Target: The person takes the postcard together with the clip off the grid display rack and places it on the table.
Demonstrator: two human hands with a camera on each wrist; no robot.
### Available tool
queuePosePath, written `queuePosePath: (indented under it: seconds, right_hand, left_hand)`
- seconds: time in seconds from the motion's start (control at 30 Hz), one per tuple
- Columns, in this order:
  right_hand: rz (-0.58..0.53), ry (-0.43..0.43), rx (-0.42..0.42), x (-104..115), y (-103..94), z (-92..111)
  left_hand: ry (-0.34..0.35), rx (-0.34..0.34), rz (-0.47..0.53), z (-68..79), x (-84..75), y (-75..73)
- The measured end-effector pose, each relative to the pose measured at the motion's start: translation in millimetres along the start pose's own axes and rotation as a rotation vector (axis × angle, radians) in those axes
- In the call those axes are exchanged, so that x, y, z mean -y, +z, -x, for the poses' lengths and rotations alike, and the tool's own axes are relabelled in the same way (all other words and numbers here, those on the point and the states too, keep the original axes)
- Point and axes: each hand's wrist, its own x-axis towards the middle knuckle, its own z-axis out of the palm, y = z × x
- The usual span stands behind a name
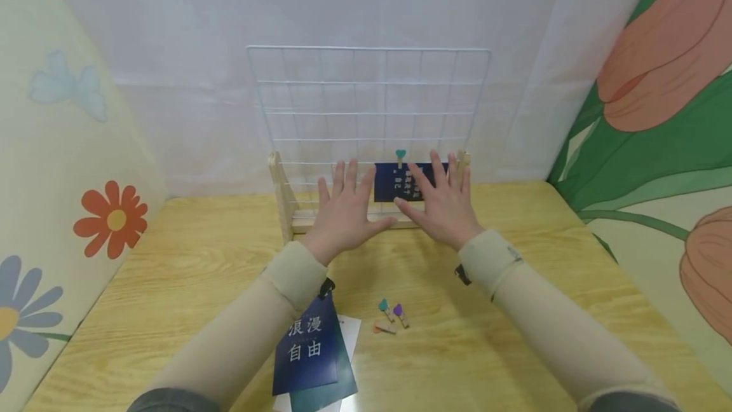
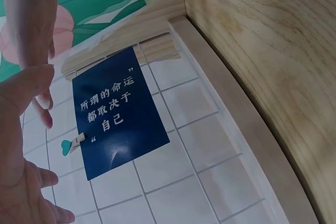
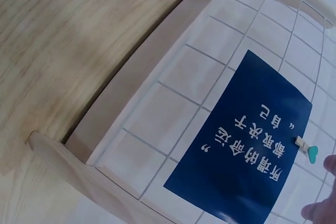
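Both hands are raised with fingers spread in front of a white wire grid (image 1: 354, 83) in a wooden stand (image 1: 283, 202). A dark blue card (image 1: 386, 183) with white characters hangs sideways low on the grid's right half. One clothespin with a teal heart (image 1: 400, 155) grips the card's upper edge. My left hand (image 1: 345, 212) is just left of the card and holds nothing. Overlapping the card's right part in the head view, my right hand (image 1: 447, 205) is empty too. At the right wrist view's edge, only some right fingers (image 3: 326, 208) show.
Three small heart clothespins lie on the wooden table (image 1: 217, 259): teal (image 1: 384, 306), purple (image 1: 398, 311) and orange (image 1: 380, 327). A stack of cards (image 1: 309, 361), dark blue on top, lies under the left forearm. Painted flower panels flank the table; white cloth hangs behind.
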Motion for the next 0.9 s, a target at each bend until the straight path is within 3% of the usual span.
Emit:
queuePosePath:
  seconds: [0.63,0.9]
  right_hand:
    - [-0.038,0.028,-0.033,3,-8.5,-25]
    - [-0.046,0.042,-0.009,4,-12.9,-36]
  left_hand:
    - [-0.008,0.023,0.040,-15.0,-6.7,4.9]
    - [-0.014,0.023,0.135,-20.4,-7.8,9.9]
